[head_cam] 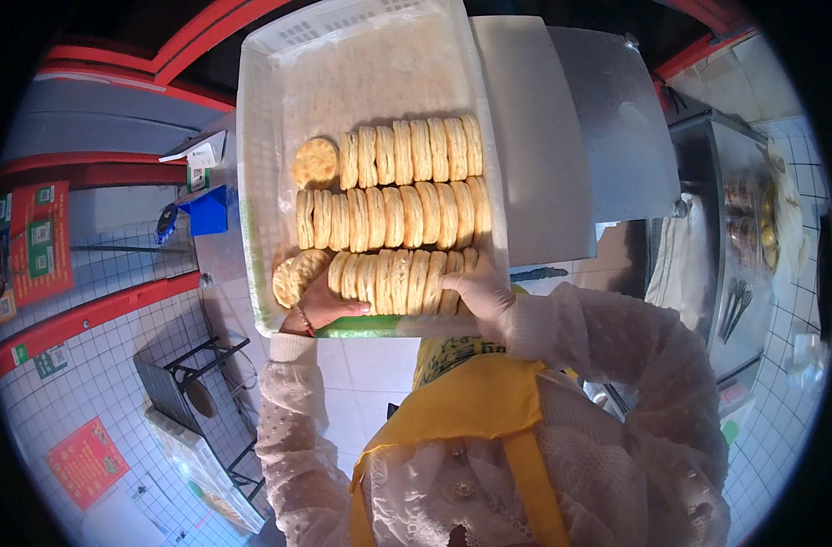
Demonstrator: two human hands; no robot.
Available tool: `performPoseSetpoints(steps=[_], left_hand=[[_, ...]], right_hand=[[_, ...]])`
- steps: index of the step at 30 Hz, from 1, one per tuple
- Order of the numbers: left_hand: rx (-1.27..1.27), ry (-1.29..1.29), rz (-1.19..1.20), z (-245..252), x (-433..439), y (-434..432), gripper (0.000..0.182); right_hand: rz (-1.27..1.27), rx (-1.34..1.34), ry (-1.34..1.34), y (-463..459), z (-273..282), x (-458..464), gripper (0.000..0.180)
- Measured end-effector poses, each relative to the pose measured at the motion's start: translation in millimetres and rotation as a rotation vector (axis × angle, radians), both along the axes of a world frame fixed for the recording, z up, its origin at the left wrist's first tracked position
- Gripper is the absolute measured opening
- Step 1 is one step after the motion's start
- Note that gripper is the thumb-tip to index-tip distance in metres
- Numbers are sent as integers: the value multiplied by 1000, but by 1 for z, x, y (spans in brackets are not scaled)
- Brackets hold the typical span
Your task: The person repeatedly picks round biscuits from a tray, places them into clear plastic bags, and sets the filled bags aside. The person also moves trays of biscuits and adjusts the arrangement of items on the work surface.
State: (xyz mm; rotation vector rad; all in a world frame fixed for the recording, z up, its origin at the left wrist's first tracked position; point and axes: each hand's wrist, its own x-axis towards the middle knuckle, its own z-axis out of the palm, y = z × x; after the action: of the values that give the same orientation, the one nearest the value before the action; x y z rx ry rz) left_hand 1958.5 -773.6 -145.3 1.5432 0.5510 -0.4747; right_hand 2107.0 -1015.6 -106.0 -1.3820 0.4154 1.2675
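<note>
Round flat breads stand on edge in three packed rows inside a white plastic crate lined with clear film. My left hand presses against the left end of the nearest row, its thumb along the front of the breads. At that row's right part, my right hand, which seems to wear a thin glove, rests with its thumb on the breads; its other fingers are hidden. Together the hands hold the row between them. A few breads lean beside my left hand, and one bread lies at the far row's left end.
Pale boards or lids lie right of the crate. A blue box stands on the left counter. Farther right are a metal-framed cabinet, a hanging white cloth and tongs. A folding table or stool stands lower left.
</note>
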Motion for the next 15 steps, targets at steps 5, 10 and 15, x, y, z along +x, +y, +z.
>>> performPoseSetpoints(steps=[5,10,15], left_hand=[[-36,-68,-18,25,2,-1,103],[12,2,-60,44,6,-1,101],[158,-294,217,101,-73,4,105]], right_hand=[[-30,115,50,-7,4,0,62],[21,157,-7,-12,14,-4,74],[331,509,-422,-18,37,-35,57]])
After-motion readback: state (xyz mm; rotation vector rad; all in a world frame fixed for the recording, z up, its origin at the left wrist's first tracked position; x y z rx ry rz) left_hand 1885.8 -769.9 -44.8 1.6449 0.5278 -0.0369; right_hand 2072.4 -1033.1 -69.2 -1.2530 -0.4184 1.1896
